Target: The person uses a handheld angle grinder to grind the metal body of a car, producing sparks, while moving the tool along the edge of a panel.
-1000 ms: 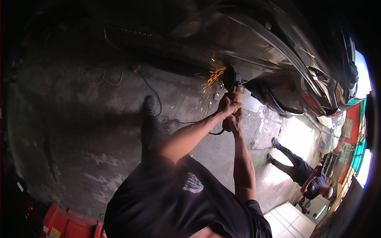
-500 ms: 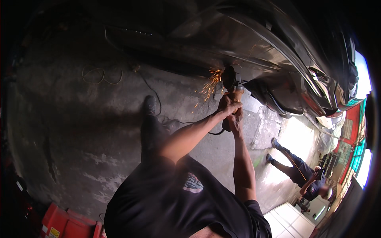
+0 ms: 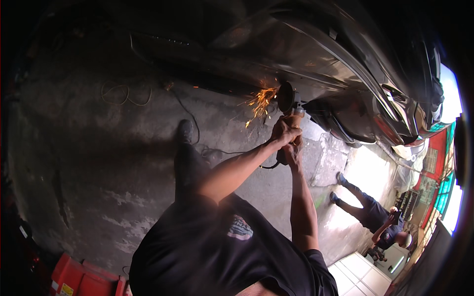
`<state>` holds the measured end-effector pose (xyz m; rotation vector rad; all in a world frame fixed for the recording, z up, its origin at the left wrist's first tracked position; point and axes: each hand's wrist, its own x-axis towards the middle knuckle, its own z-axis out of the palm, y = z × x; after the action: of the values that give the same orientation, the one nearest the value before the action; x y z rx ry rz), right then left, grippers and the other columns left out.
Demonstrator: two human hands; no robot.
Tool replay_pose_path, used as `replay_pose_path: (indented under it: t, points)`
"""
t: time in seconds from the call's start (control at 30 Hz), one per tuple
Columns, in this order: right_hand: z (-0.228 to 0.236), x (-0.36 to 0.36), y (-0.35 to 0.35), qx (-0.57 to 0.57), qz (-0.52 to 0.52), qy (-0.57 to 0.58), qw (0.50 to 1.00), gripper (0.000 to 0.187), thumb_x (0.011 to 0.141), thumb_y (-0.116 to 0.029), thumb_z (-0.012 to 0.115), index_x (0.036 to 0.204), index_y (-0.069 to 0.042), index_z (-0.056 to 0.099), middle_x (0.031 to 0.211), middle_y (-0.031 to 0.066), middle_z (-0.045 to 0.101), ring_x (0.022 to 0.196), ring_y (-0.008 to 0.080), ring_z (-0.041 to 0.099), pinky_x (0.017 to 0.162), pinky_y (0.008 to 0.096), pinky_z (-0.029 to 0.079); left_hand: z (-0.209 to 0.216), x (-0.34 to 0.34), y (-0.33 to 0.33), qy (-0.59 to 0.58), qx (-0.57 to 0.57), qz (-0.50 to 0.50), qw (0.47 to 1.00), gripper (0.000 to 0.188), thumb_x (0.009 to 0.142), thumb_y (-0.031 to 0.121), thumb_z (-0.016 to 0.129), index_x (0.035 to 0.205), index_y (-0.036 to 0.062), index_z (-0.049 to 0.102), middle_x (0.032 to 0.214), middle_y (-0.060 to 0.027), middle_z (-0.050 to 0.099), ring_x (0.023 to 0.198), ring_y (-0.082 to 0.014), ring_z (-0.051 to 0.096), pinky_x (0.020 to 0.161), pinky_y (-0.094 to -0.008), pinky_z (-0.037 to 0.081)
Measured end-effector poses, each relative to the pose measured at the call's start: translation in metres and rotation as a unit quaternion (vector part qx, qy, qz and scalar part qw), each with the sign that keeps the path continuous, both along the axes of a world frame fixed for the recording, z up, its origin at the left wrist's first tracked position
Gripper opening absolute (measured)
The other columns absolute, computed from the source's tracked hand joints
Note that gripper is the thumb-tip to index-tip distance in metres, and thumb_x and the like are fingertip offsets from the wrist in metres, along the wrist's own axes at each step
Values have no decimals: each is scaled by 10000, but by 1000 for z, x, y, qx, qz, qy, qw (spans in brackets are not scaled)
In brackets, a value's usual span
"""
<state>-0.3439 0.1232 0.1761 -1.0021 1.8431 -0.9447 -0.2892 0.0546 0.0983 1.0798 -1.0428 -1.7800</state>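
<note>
floor point(image 3: 108, 163) of stained grey concrete runs beside a dark car point(image 3: 316, 54). off to the right stands another person point(image 3: 373, 212) in dark clothes, and a red box point(image 3: 89, 278) shows at lower left. a grinder point(image 3: 297, 110) is at the car's lower edge, gripped by two hands, both closed: the left hand point(image 3: 282, 132) round its orange body, the right hand point(image 3: 295, 150) just behind, partly hidden. a dark cord point(image 3: 227, 151) trails over the floor. orange sparks point(image 3: 261, 101) spray leftward from the round disc point(image 3: 285, 97).

Orange grinder point(image 3: 295, 118) (sparking), disc point(image 3: 285, 97) against dark car point(image 3: 306, 47)
</note>
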Motion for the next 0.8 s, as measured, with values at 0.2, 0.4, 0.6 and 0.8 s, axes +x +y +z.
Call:
replay_pose_path:
  t: [0.2, 0.4, 0.6, 0.8]
  points:
    - [0, 2, -3, -9, 12, 49, 999, 594, 782, -263, 806, 1244, -12, 531, 1120, 100, 643, 998, 184, 608, 863, 342, 512, -5, -4, -4, 19, 35, 1, 999, 713, 661, 349, 838, 1163, -77, 563, 1054, -232, 680, 971, -322, 688, 809, -411, 552]
    - [-1, -3, 0, -8, 11, 41, 999, 593, 782, -242, 803, 1255, -14, 528, 1142, 94, 638, 1026, 181, 607, 875, 333, 512, 0, -3, -1, 29, 23, -5, 999, 589, 718, 209, 793, 1254, 28, 629, 1067, -112, 684, 932, -204, 663, 786, -344, 538]
    - [11, 1, -3, -4, 20, 6, 1000, 623, 790, -240, 801, 1294, -19, 508, 1173, 83, 634, 1064, 173, 606, 902, 321, 509, 6, -5, -2, 31, 3, 28, 999, 726, 652, 347, 845, 1171, -70, 555, 1055, -221, 662, 954, -318, 676, 807, -415, 549]
    - [6, -3, -2, -3, 16, 25, 1000, 649, 782, -275, 795, 1295, -10, 500, 1158, 101, 638, 1061, 187, 607, 904, 338, 508, 7, -4, -3, 27, 21, 18, 999, 715, 653, 344, 846, 1169, -62, 564, 1057, -222, 676, 964, -324, 687, 815, -416, 553]
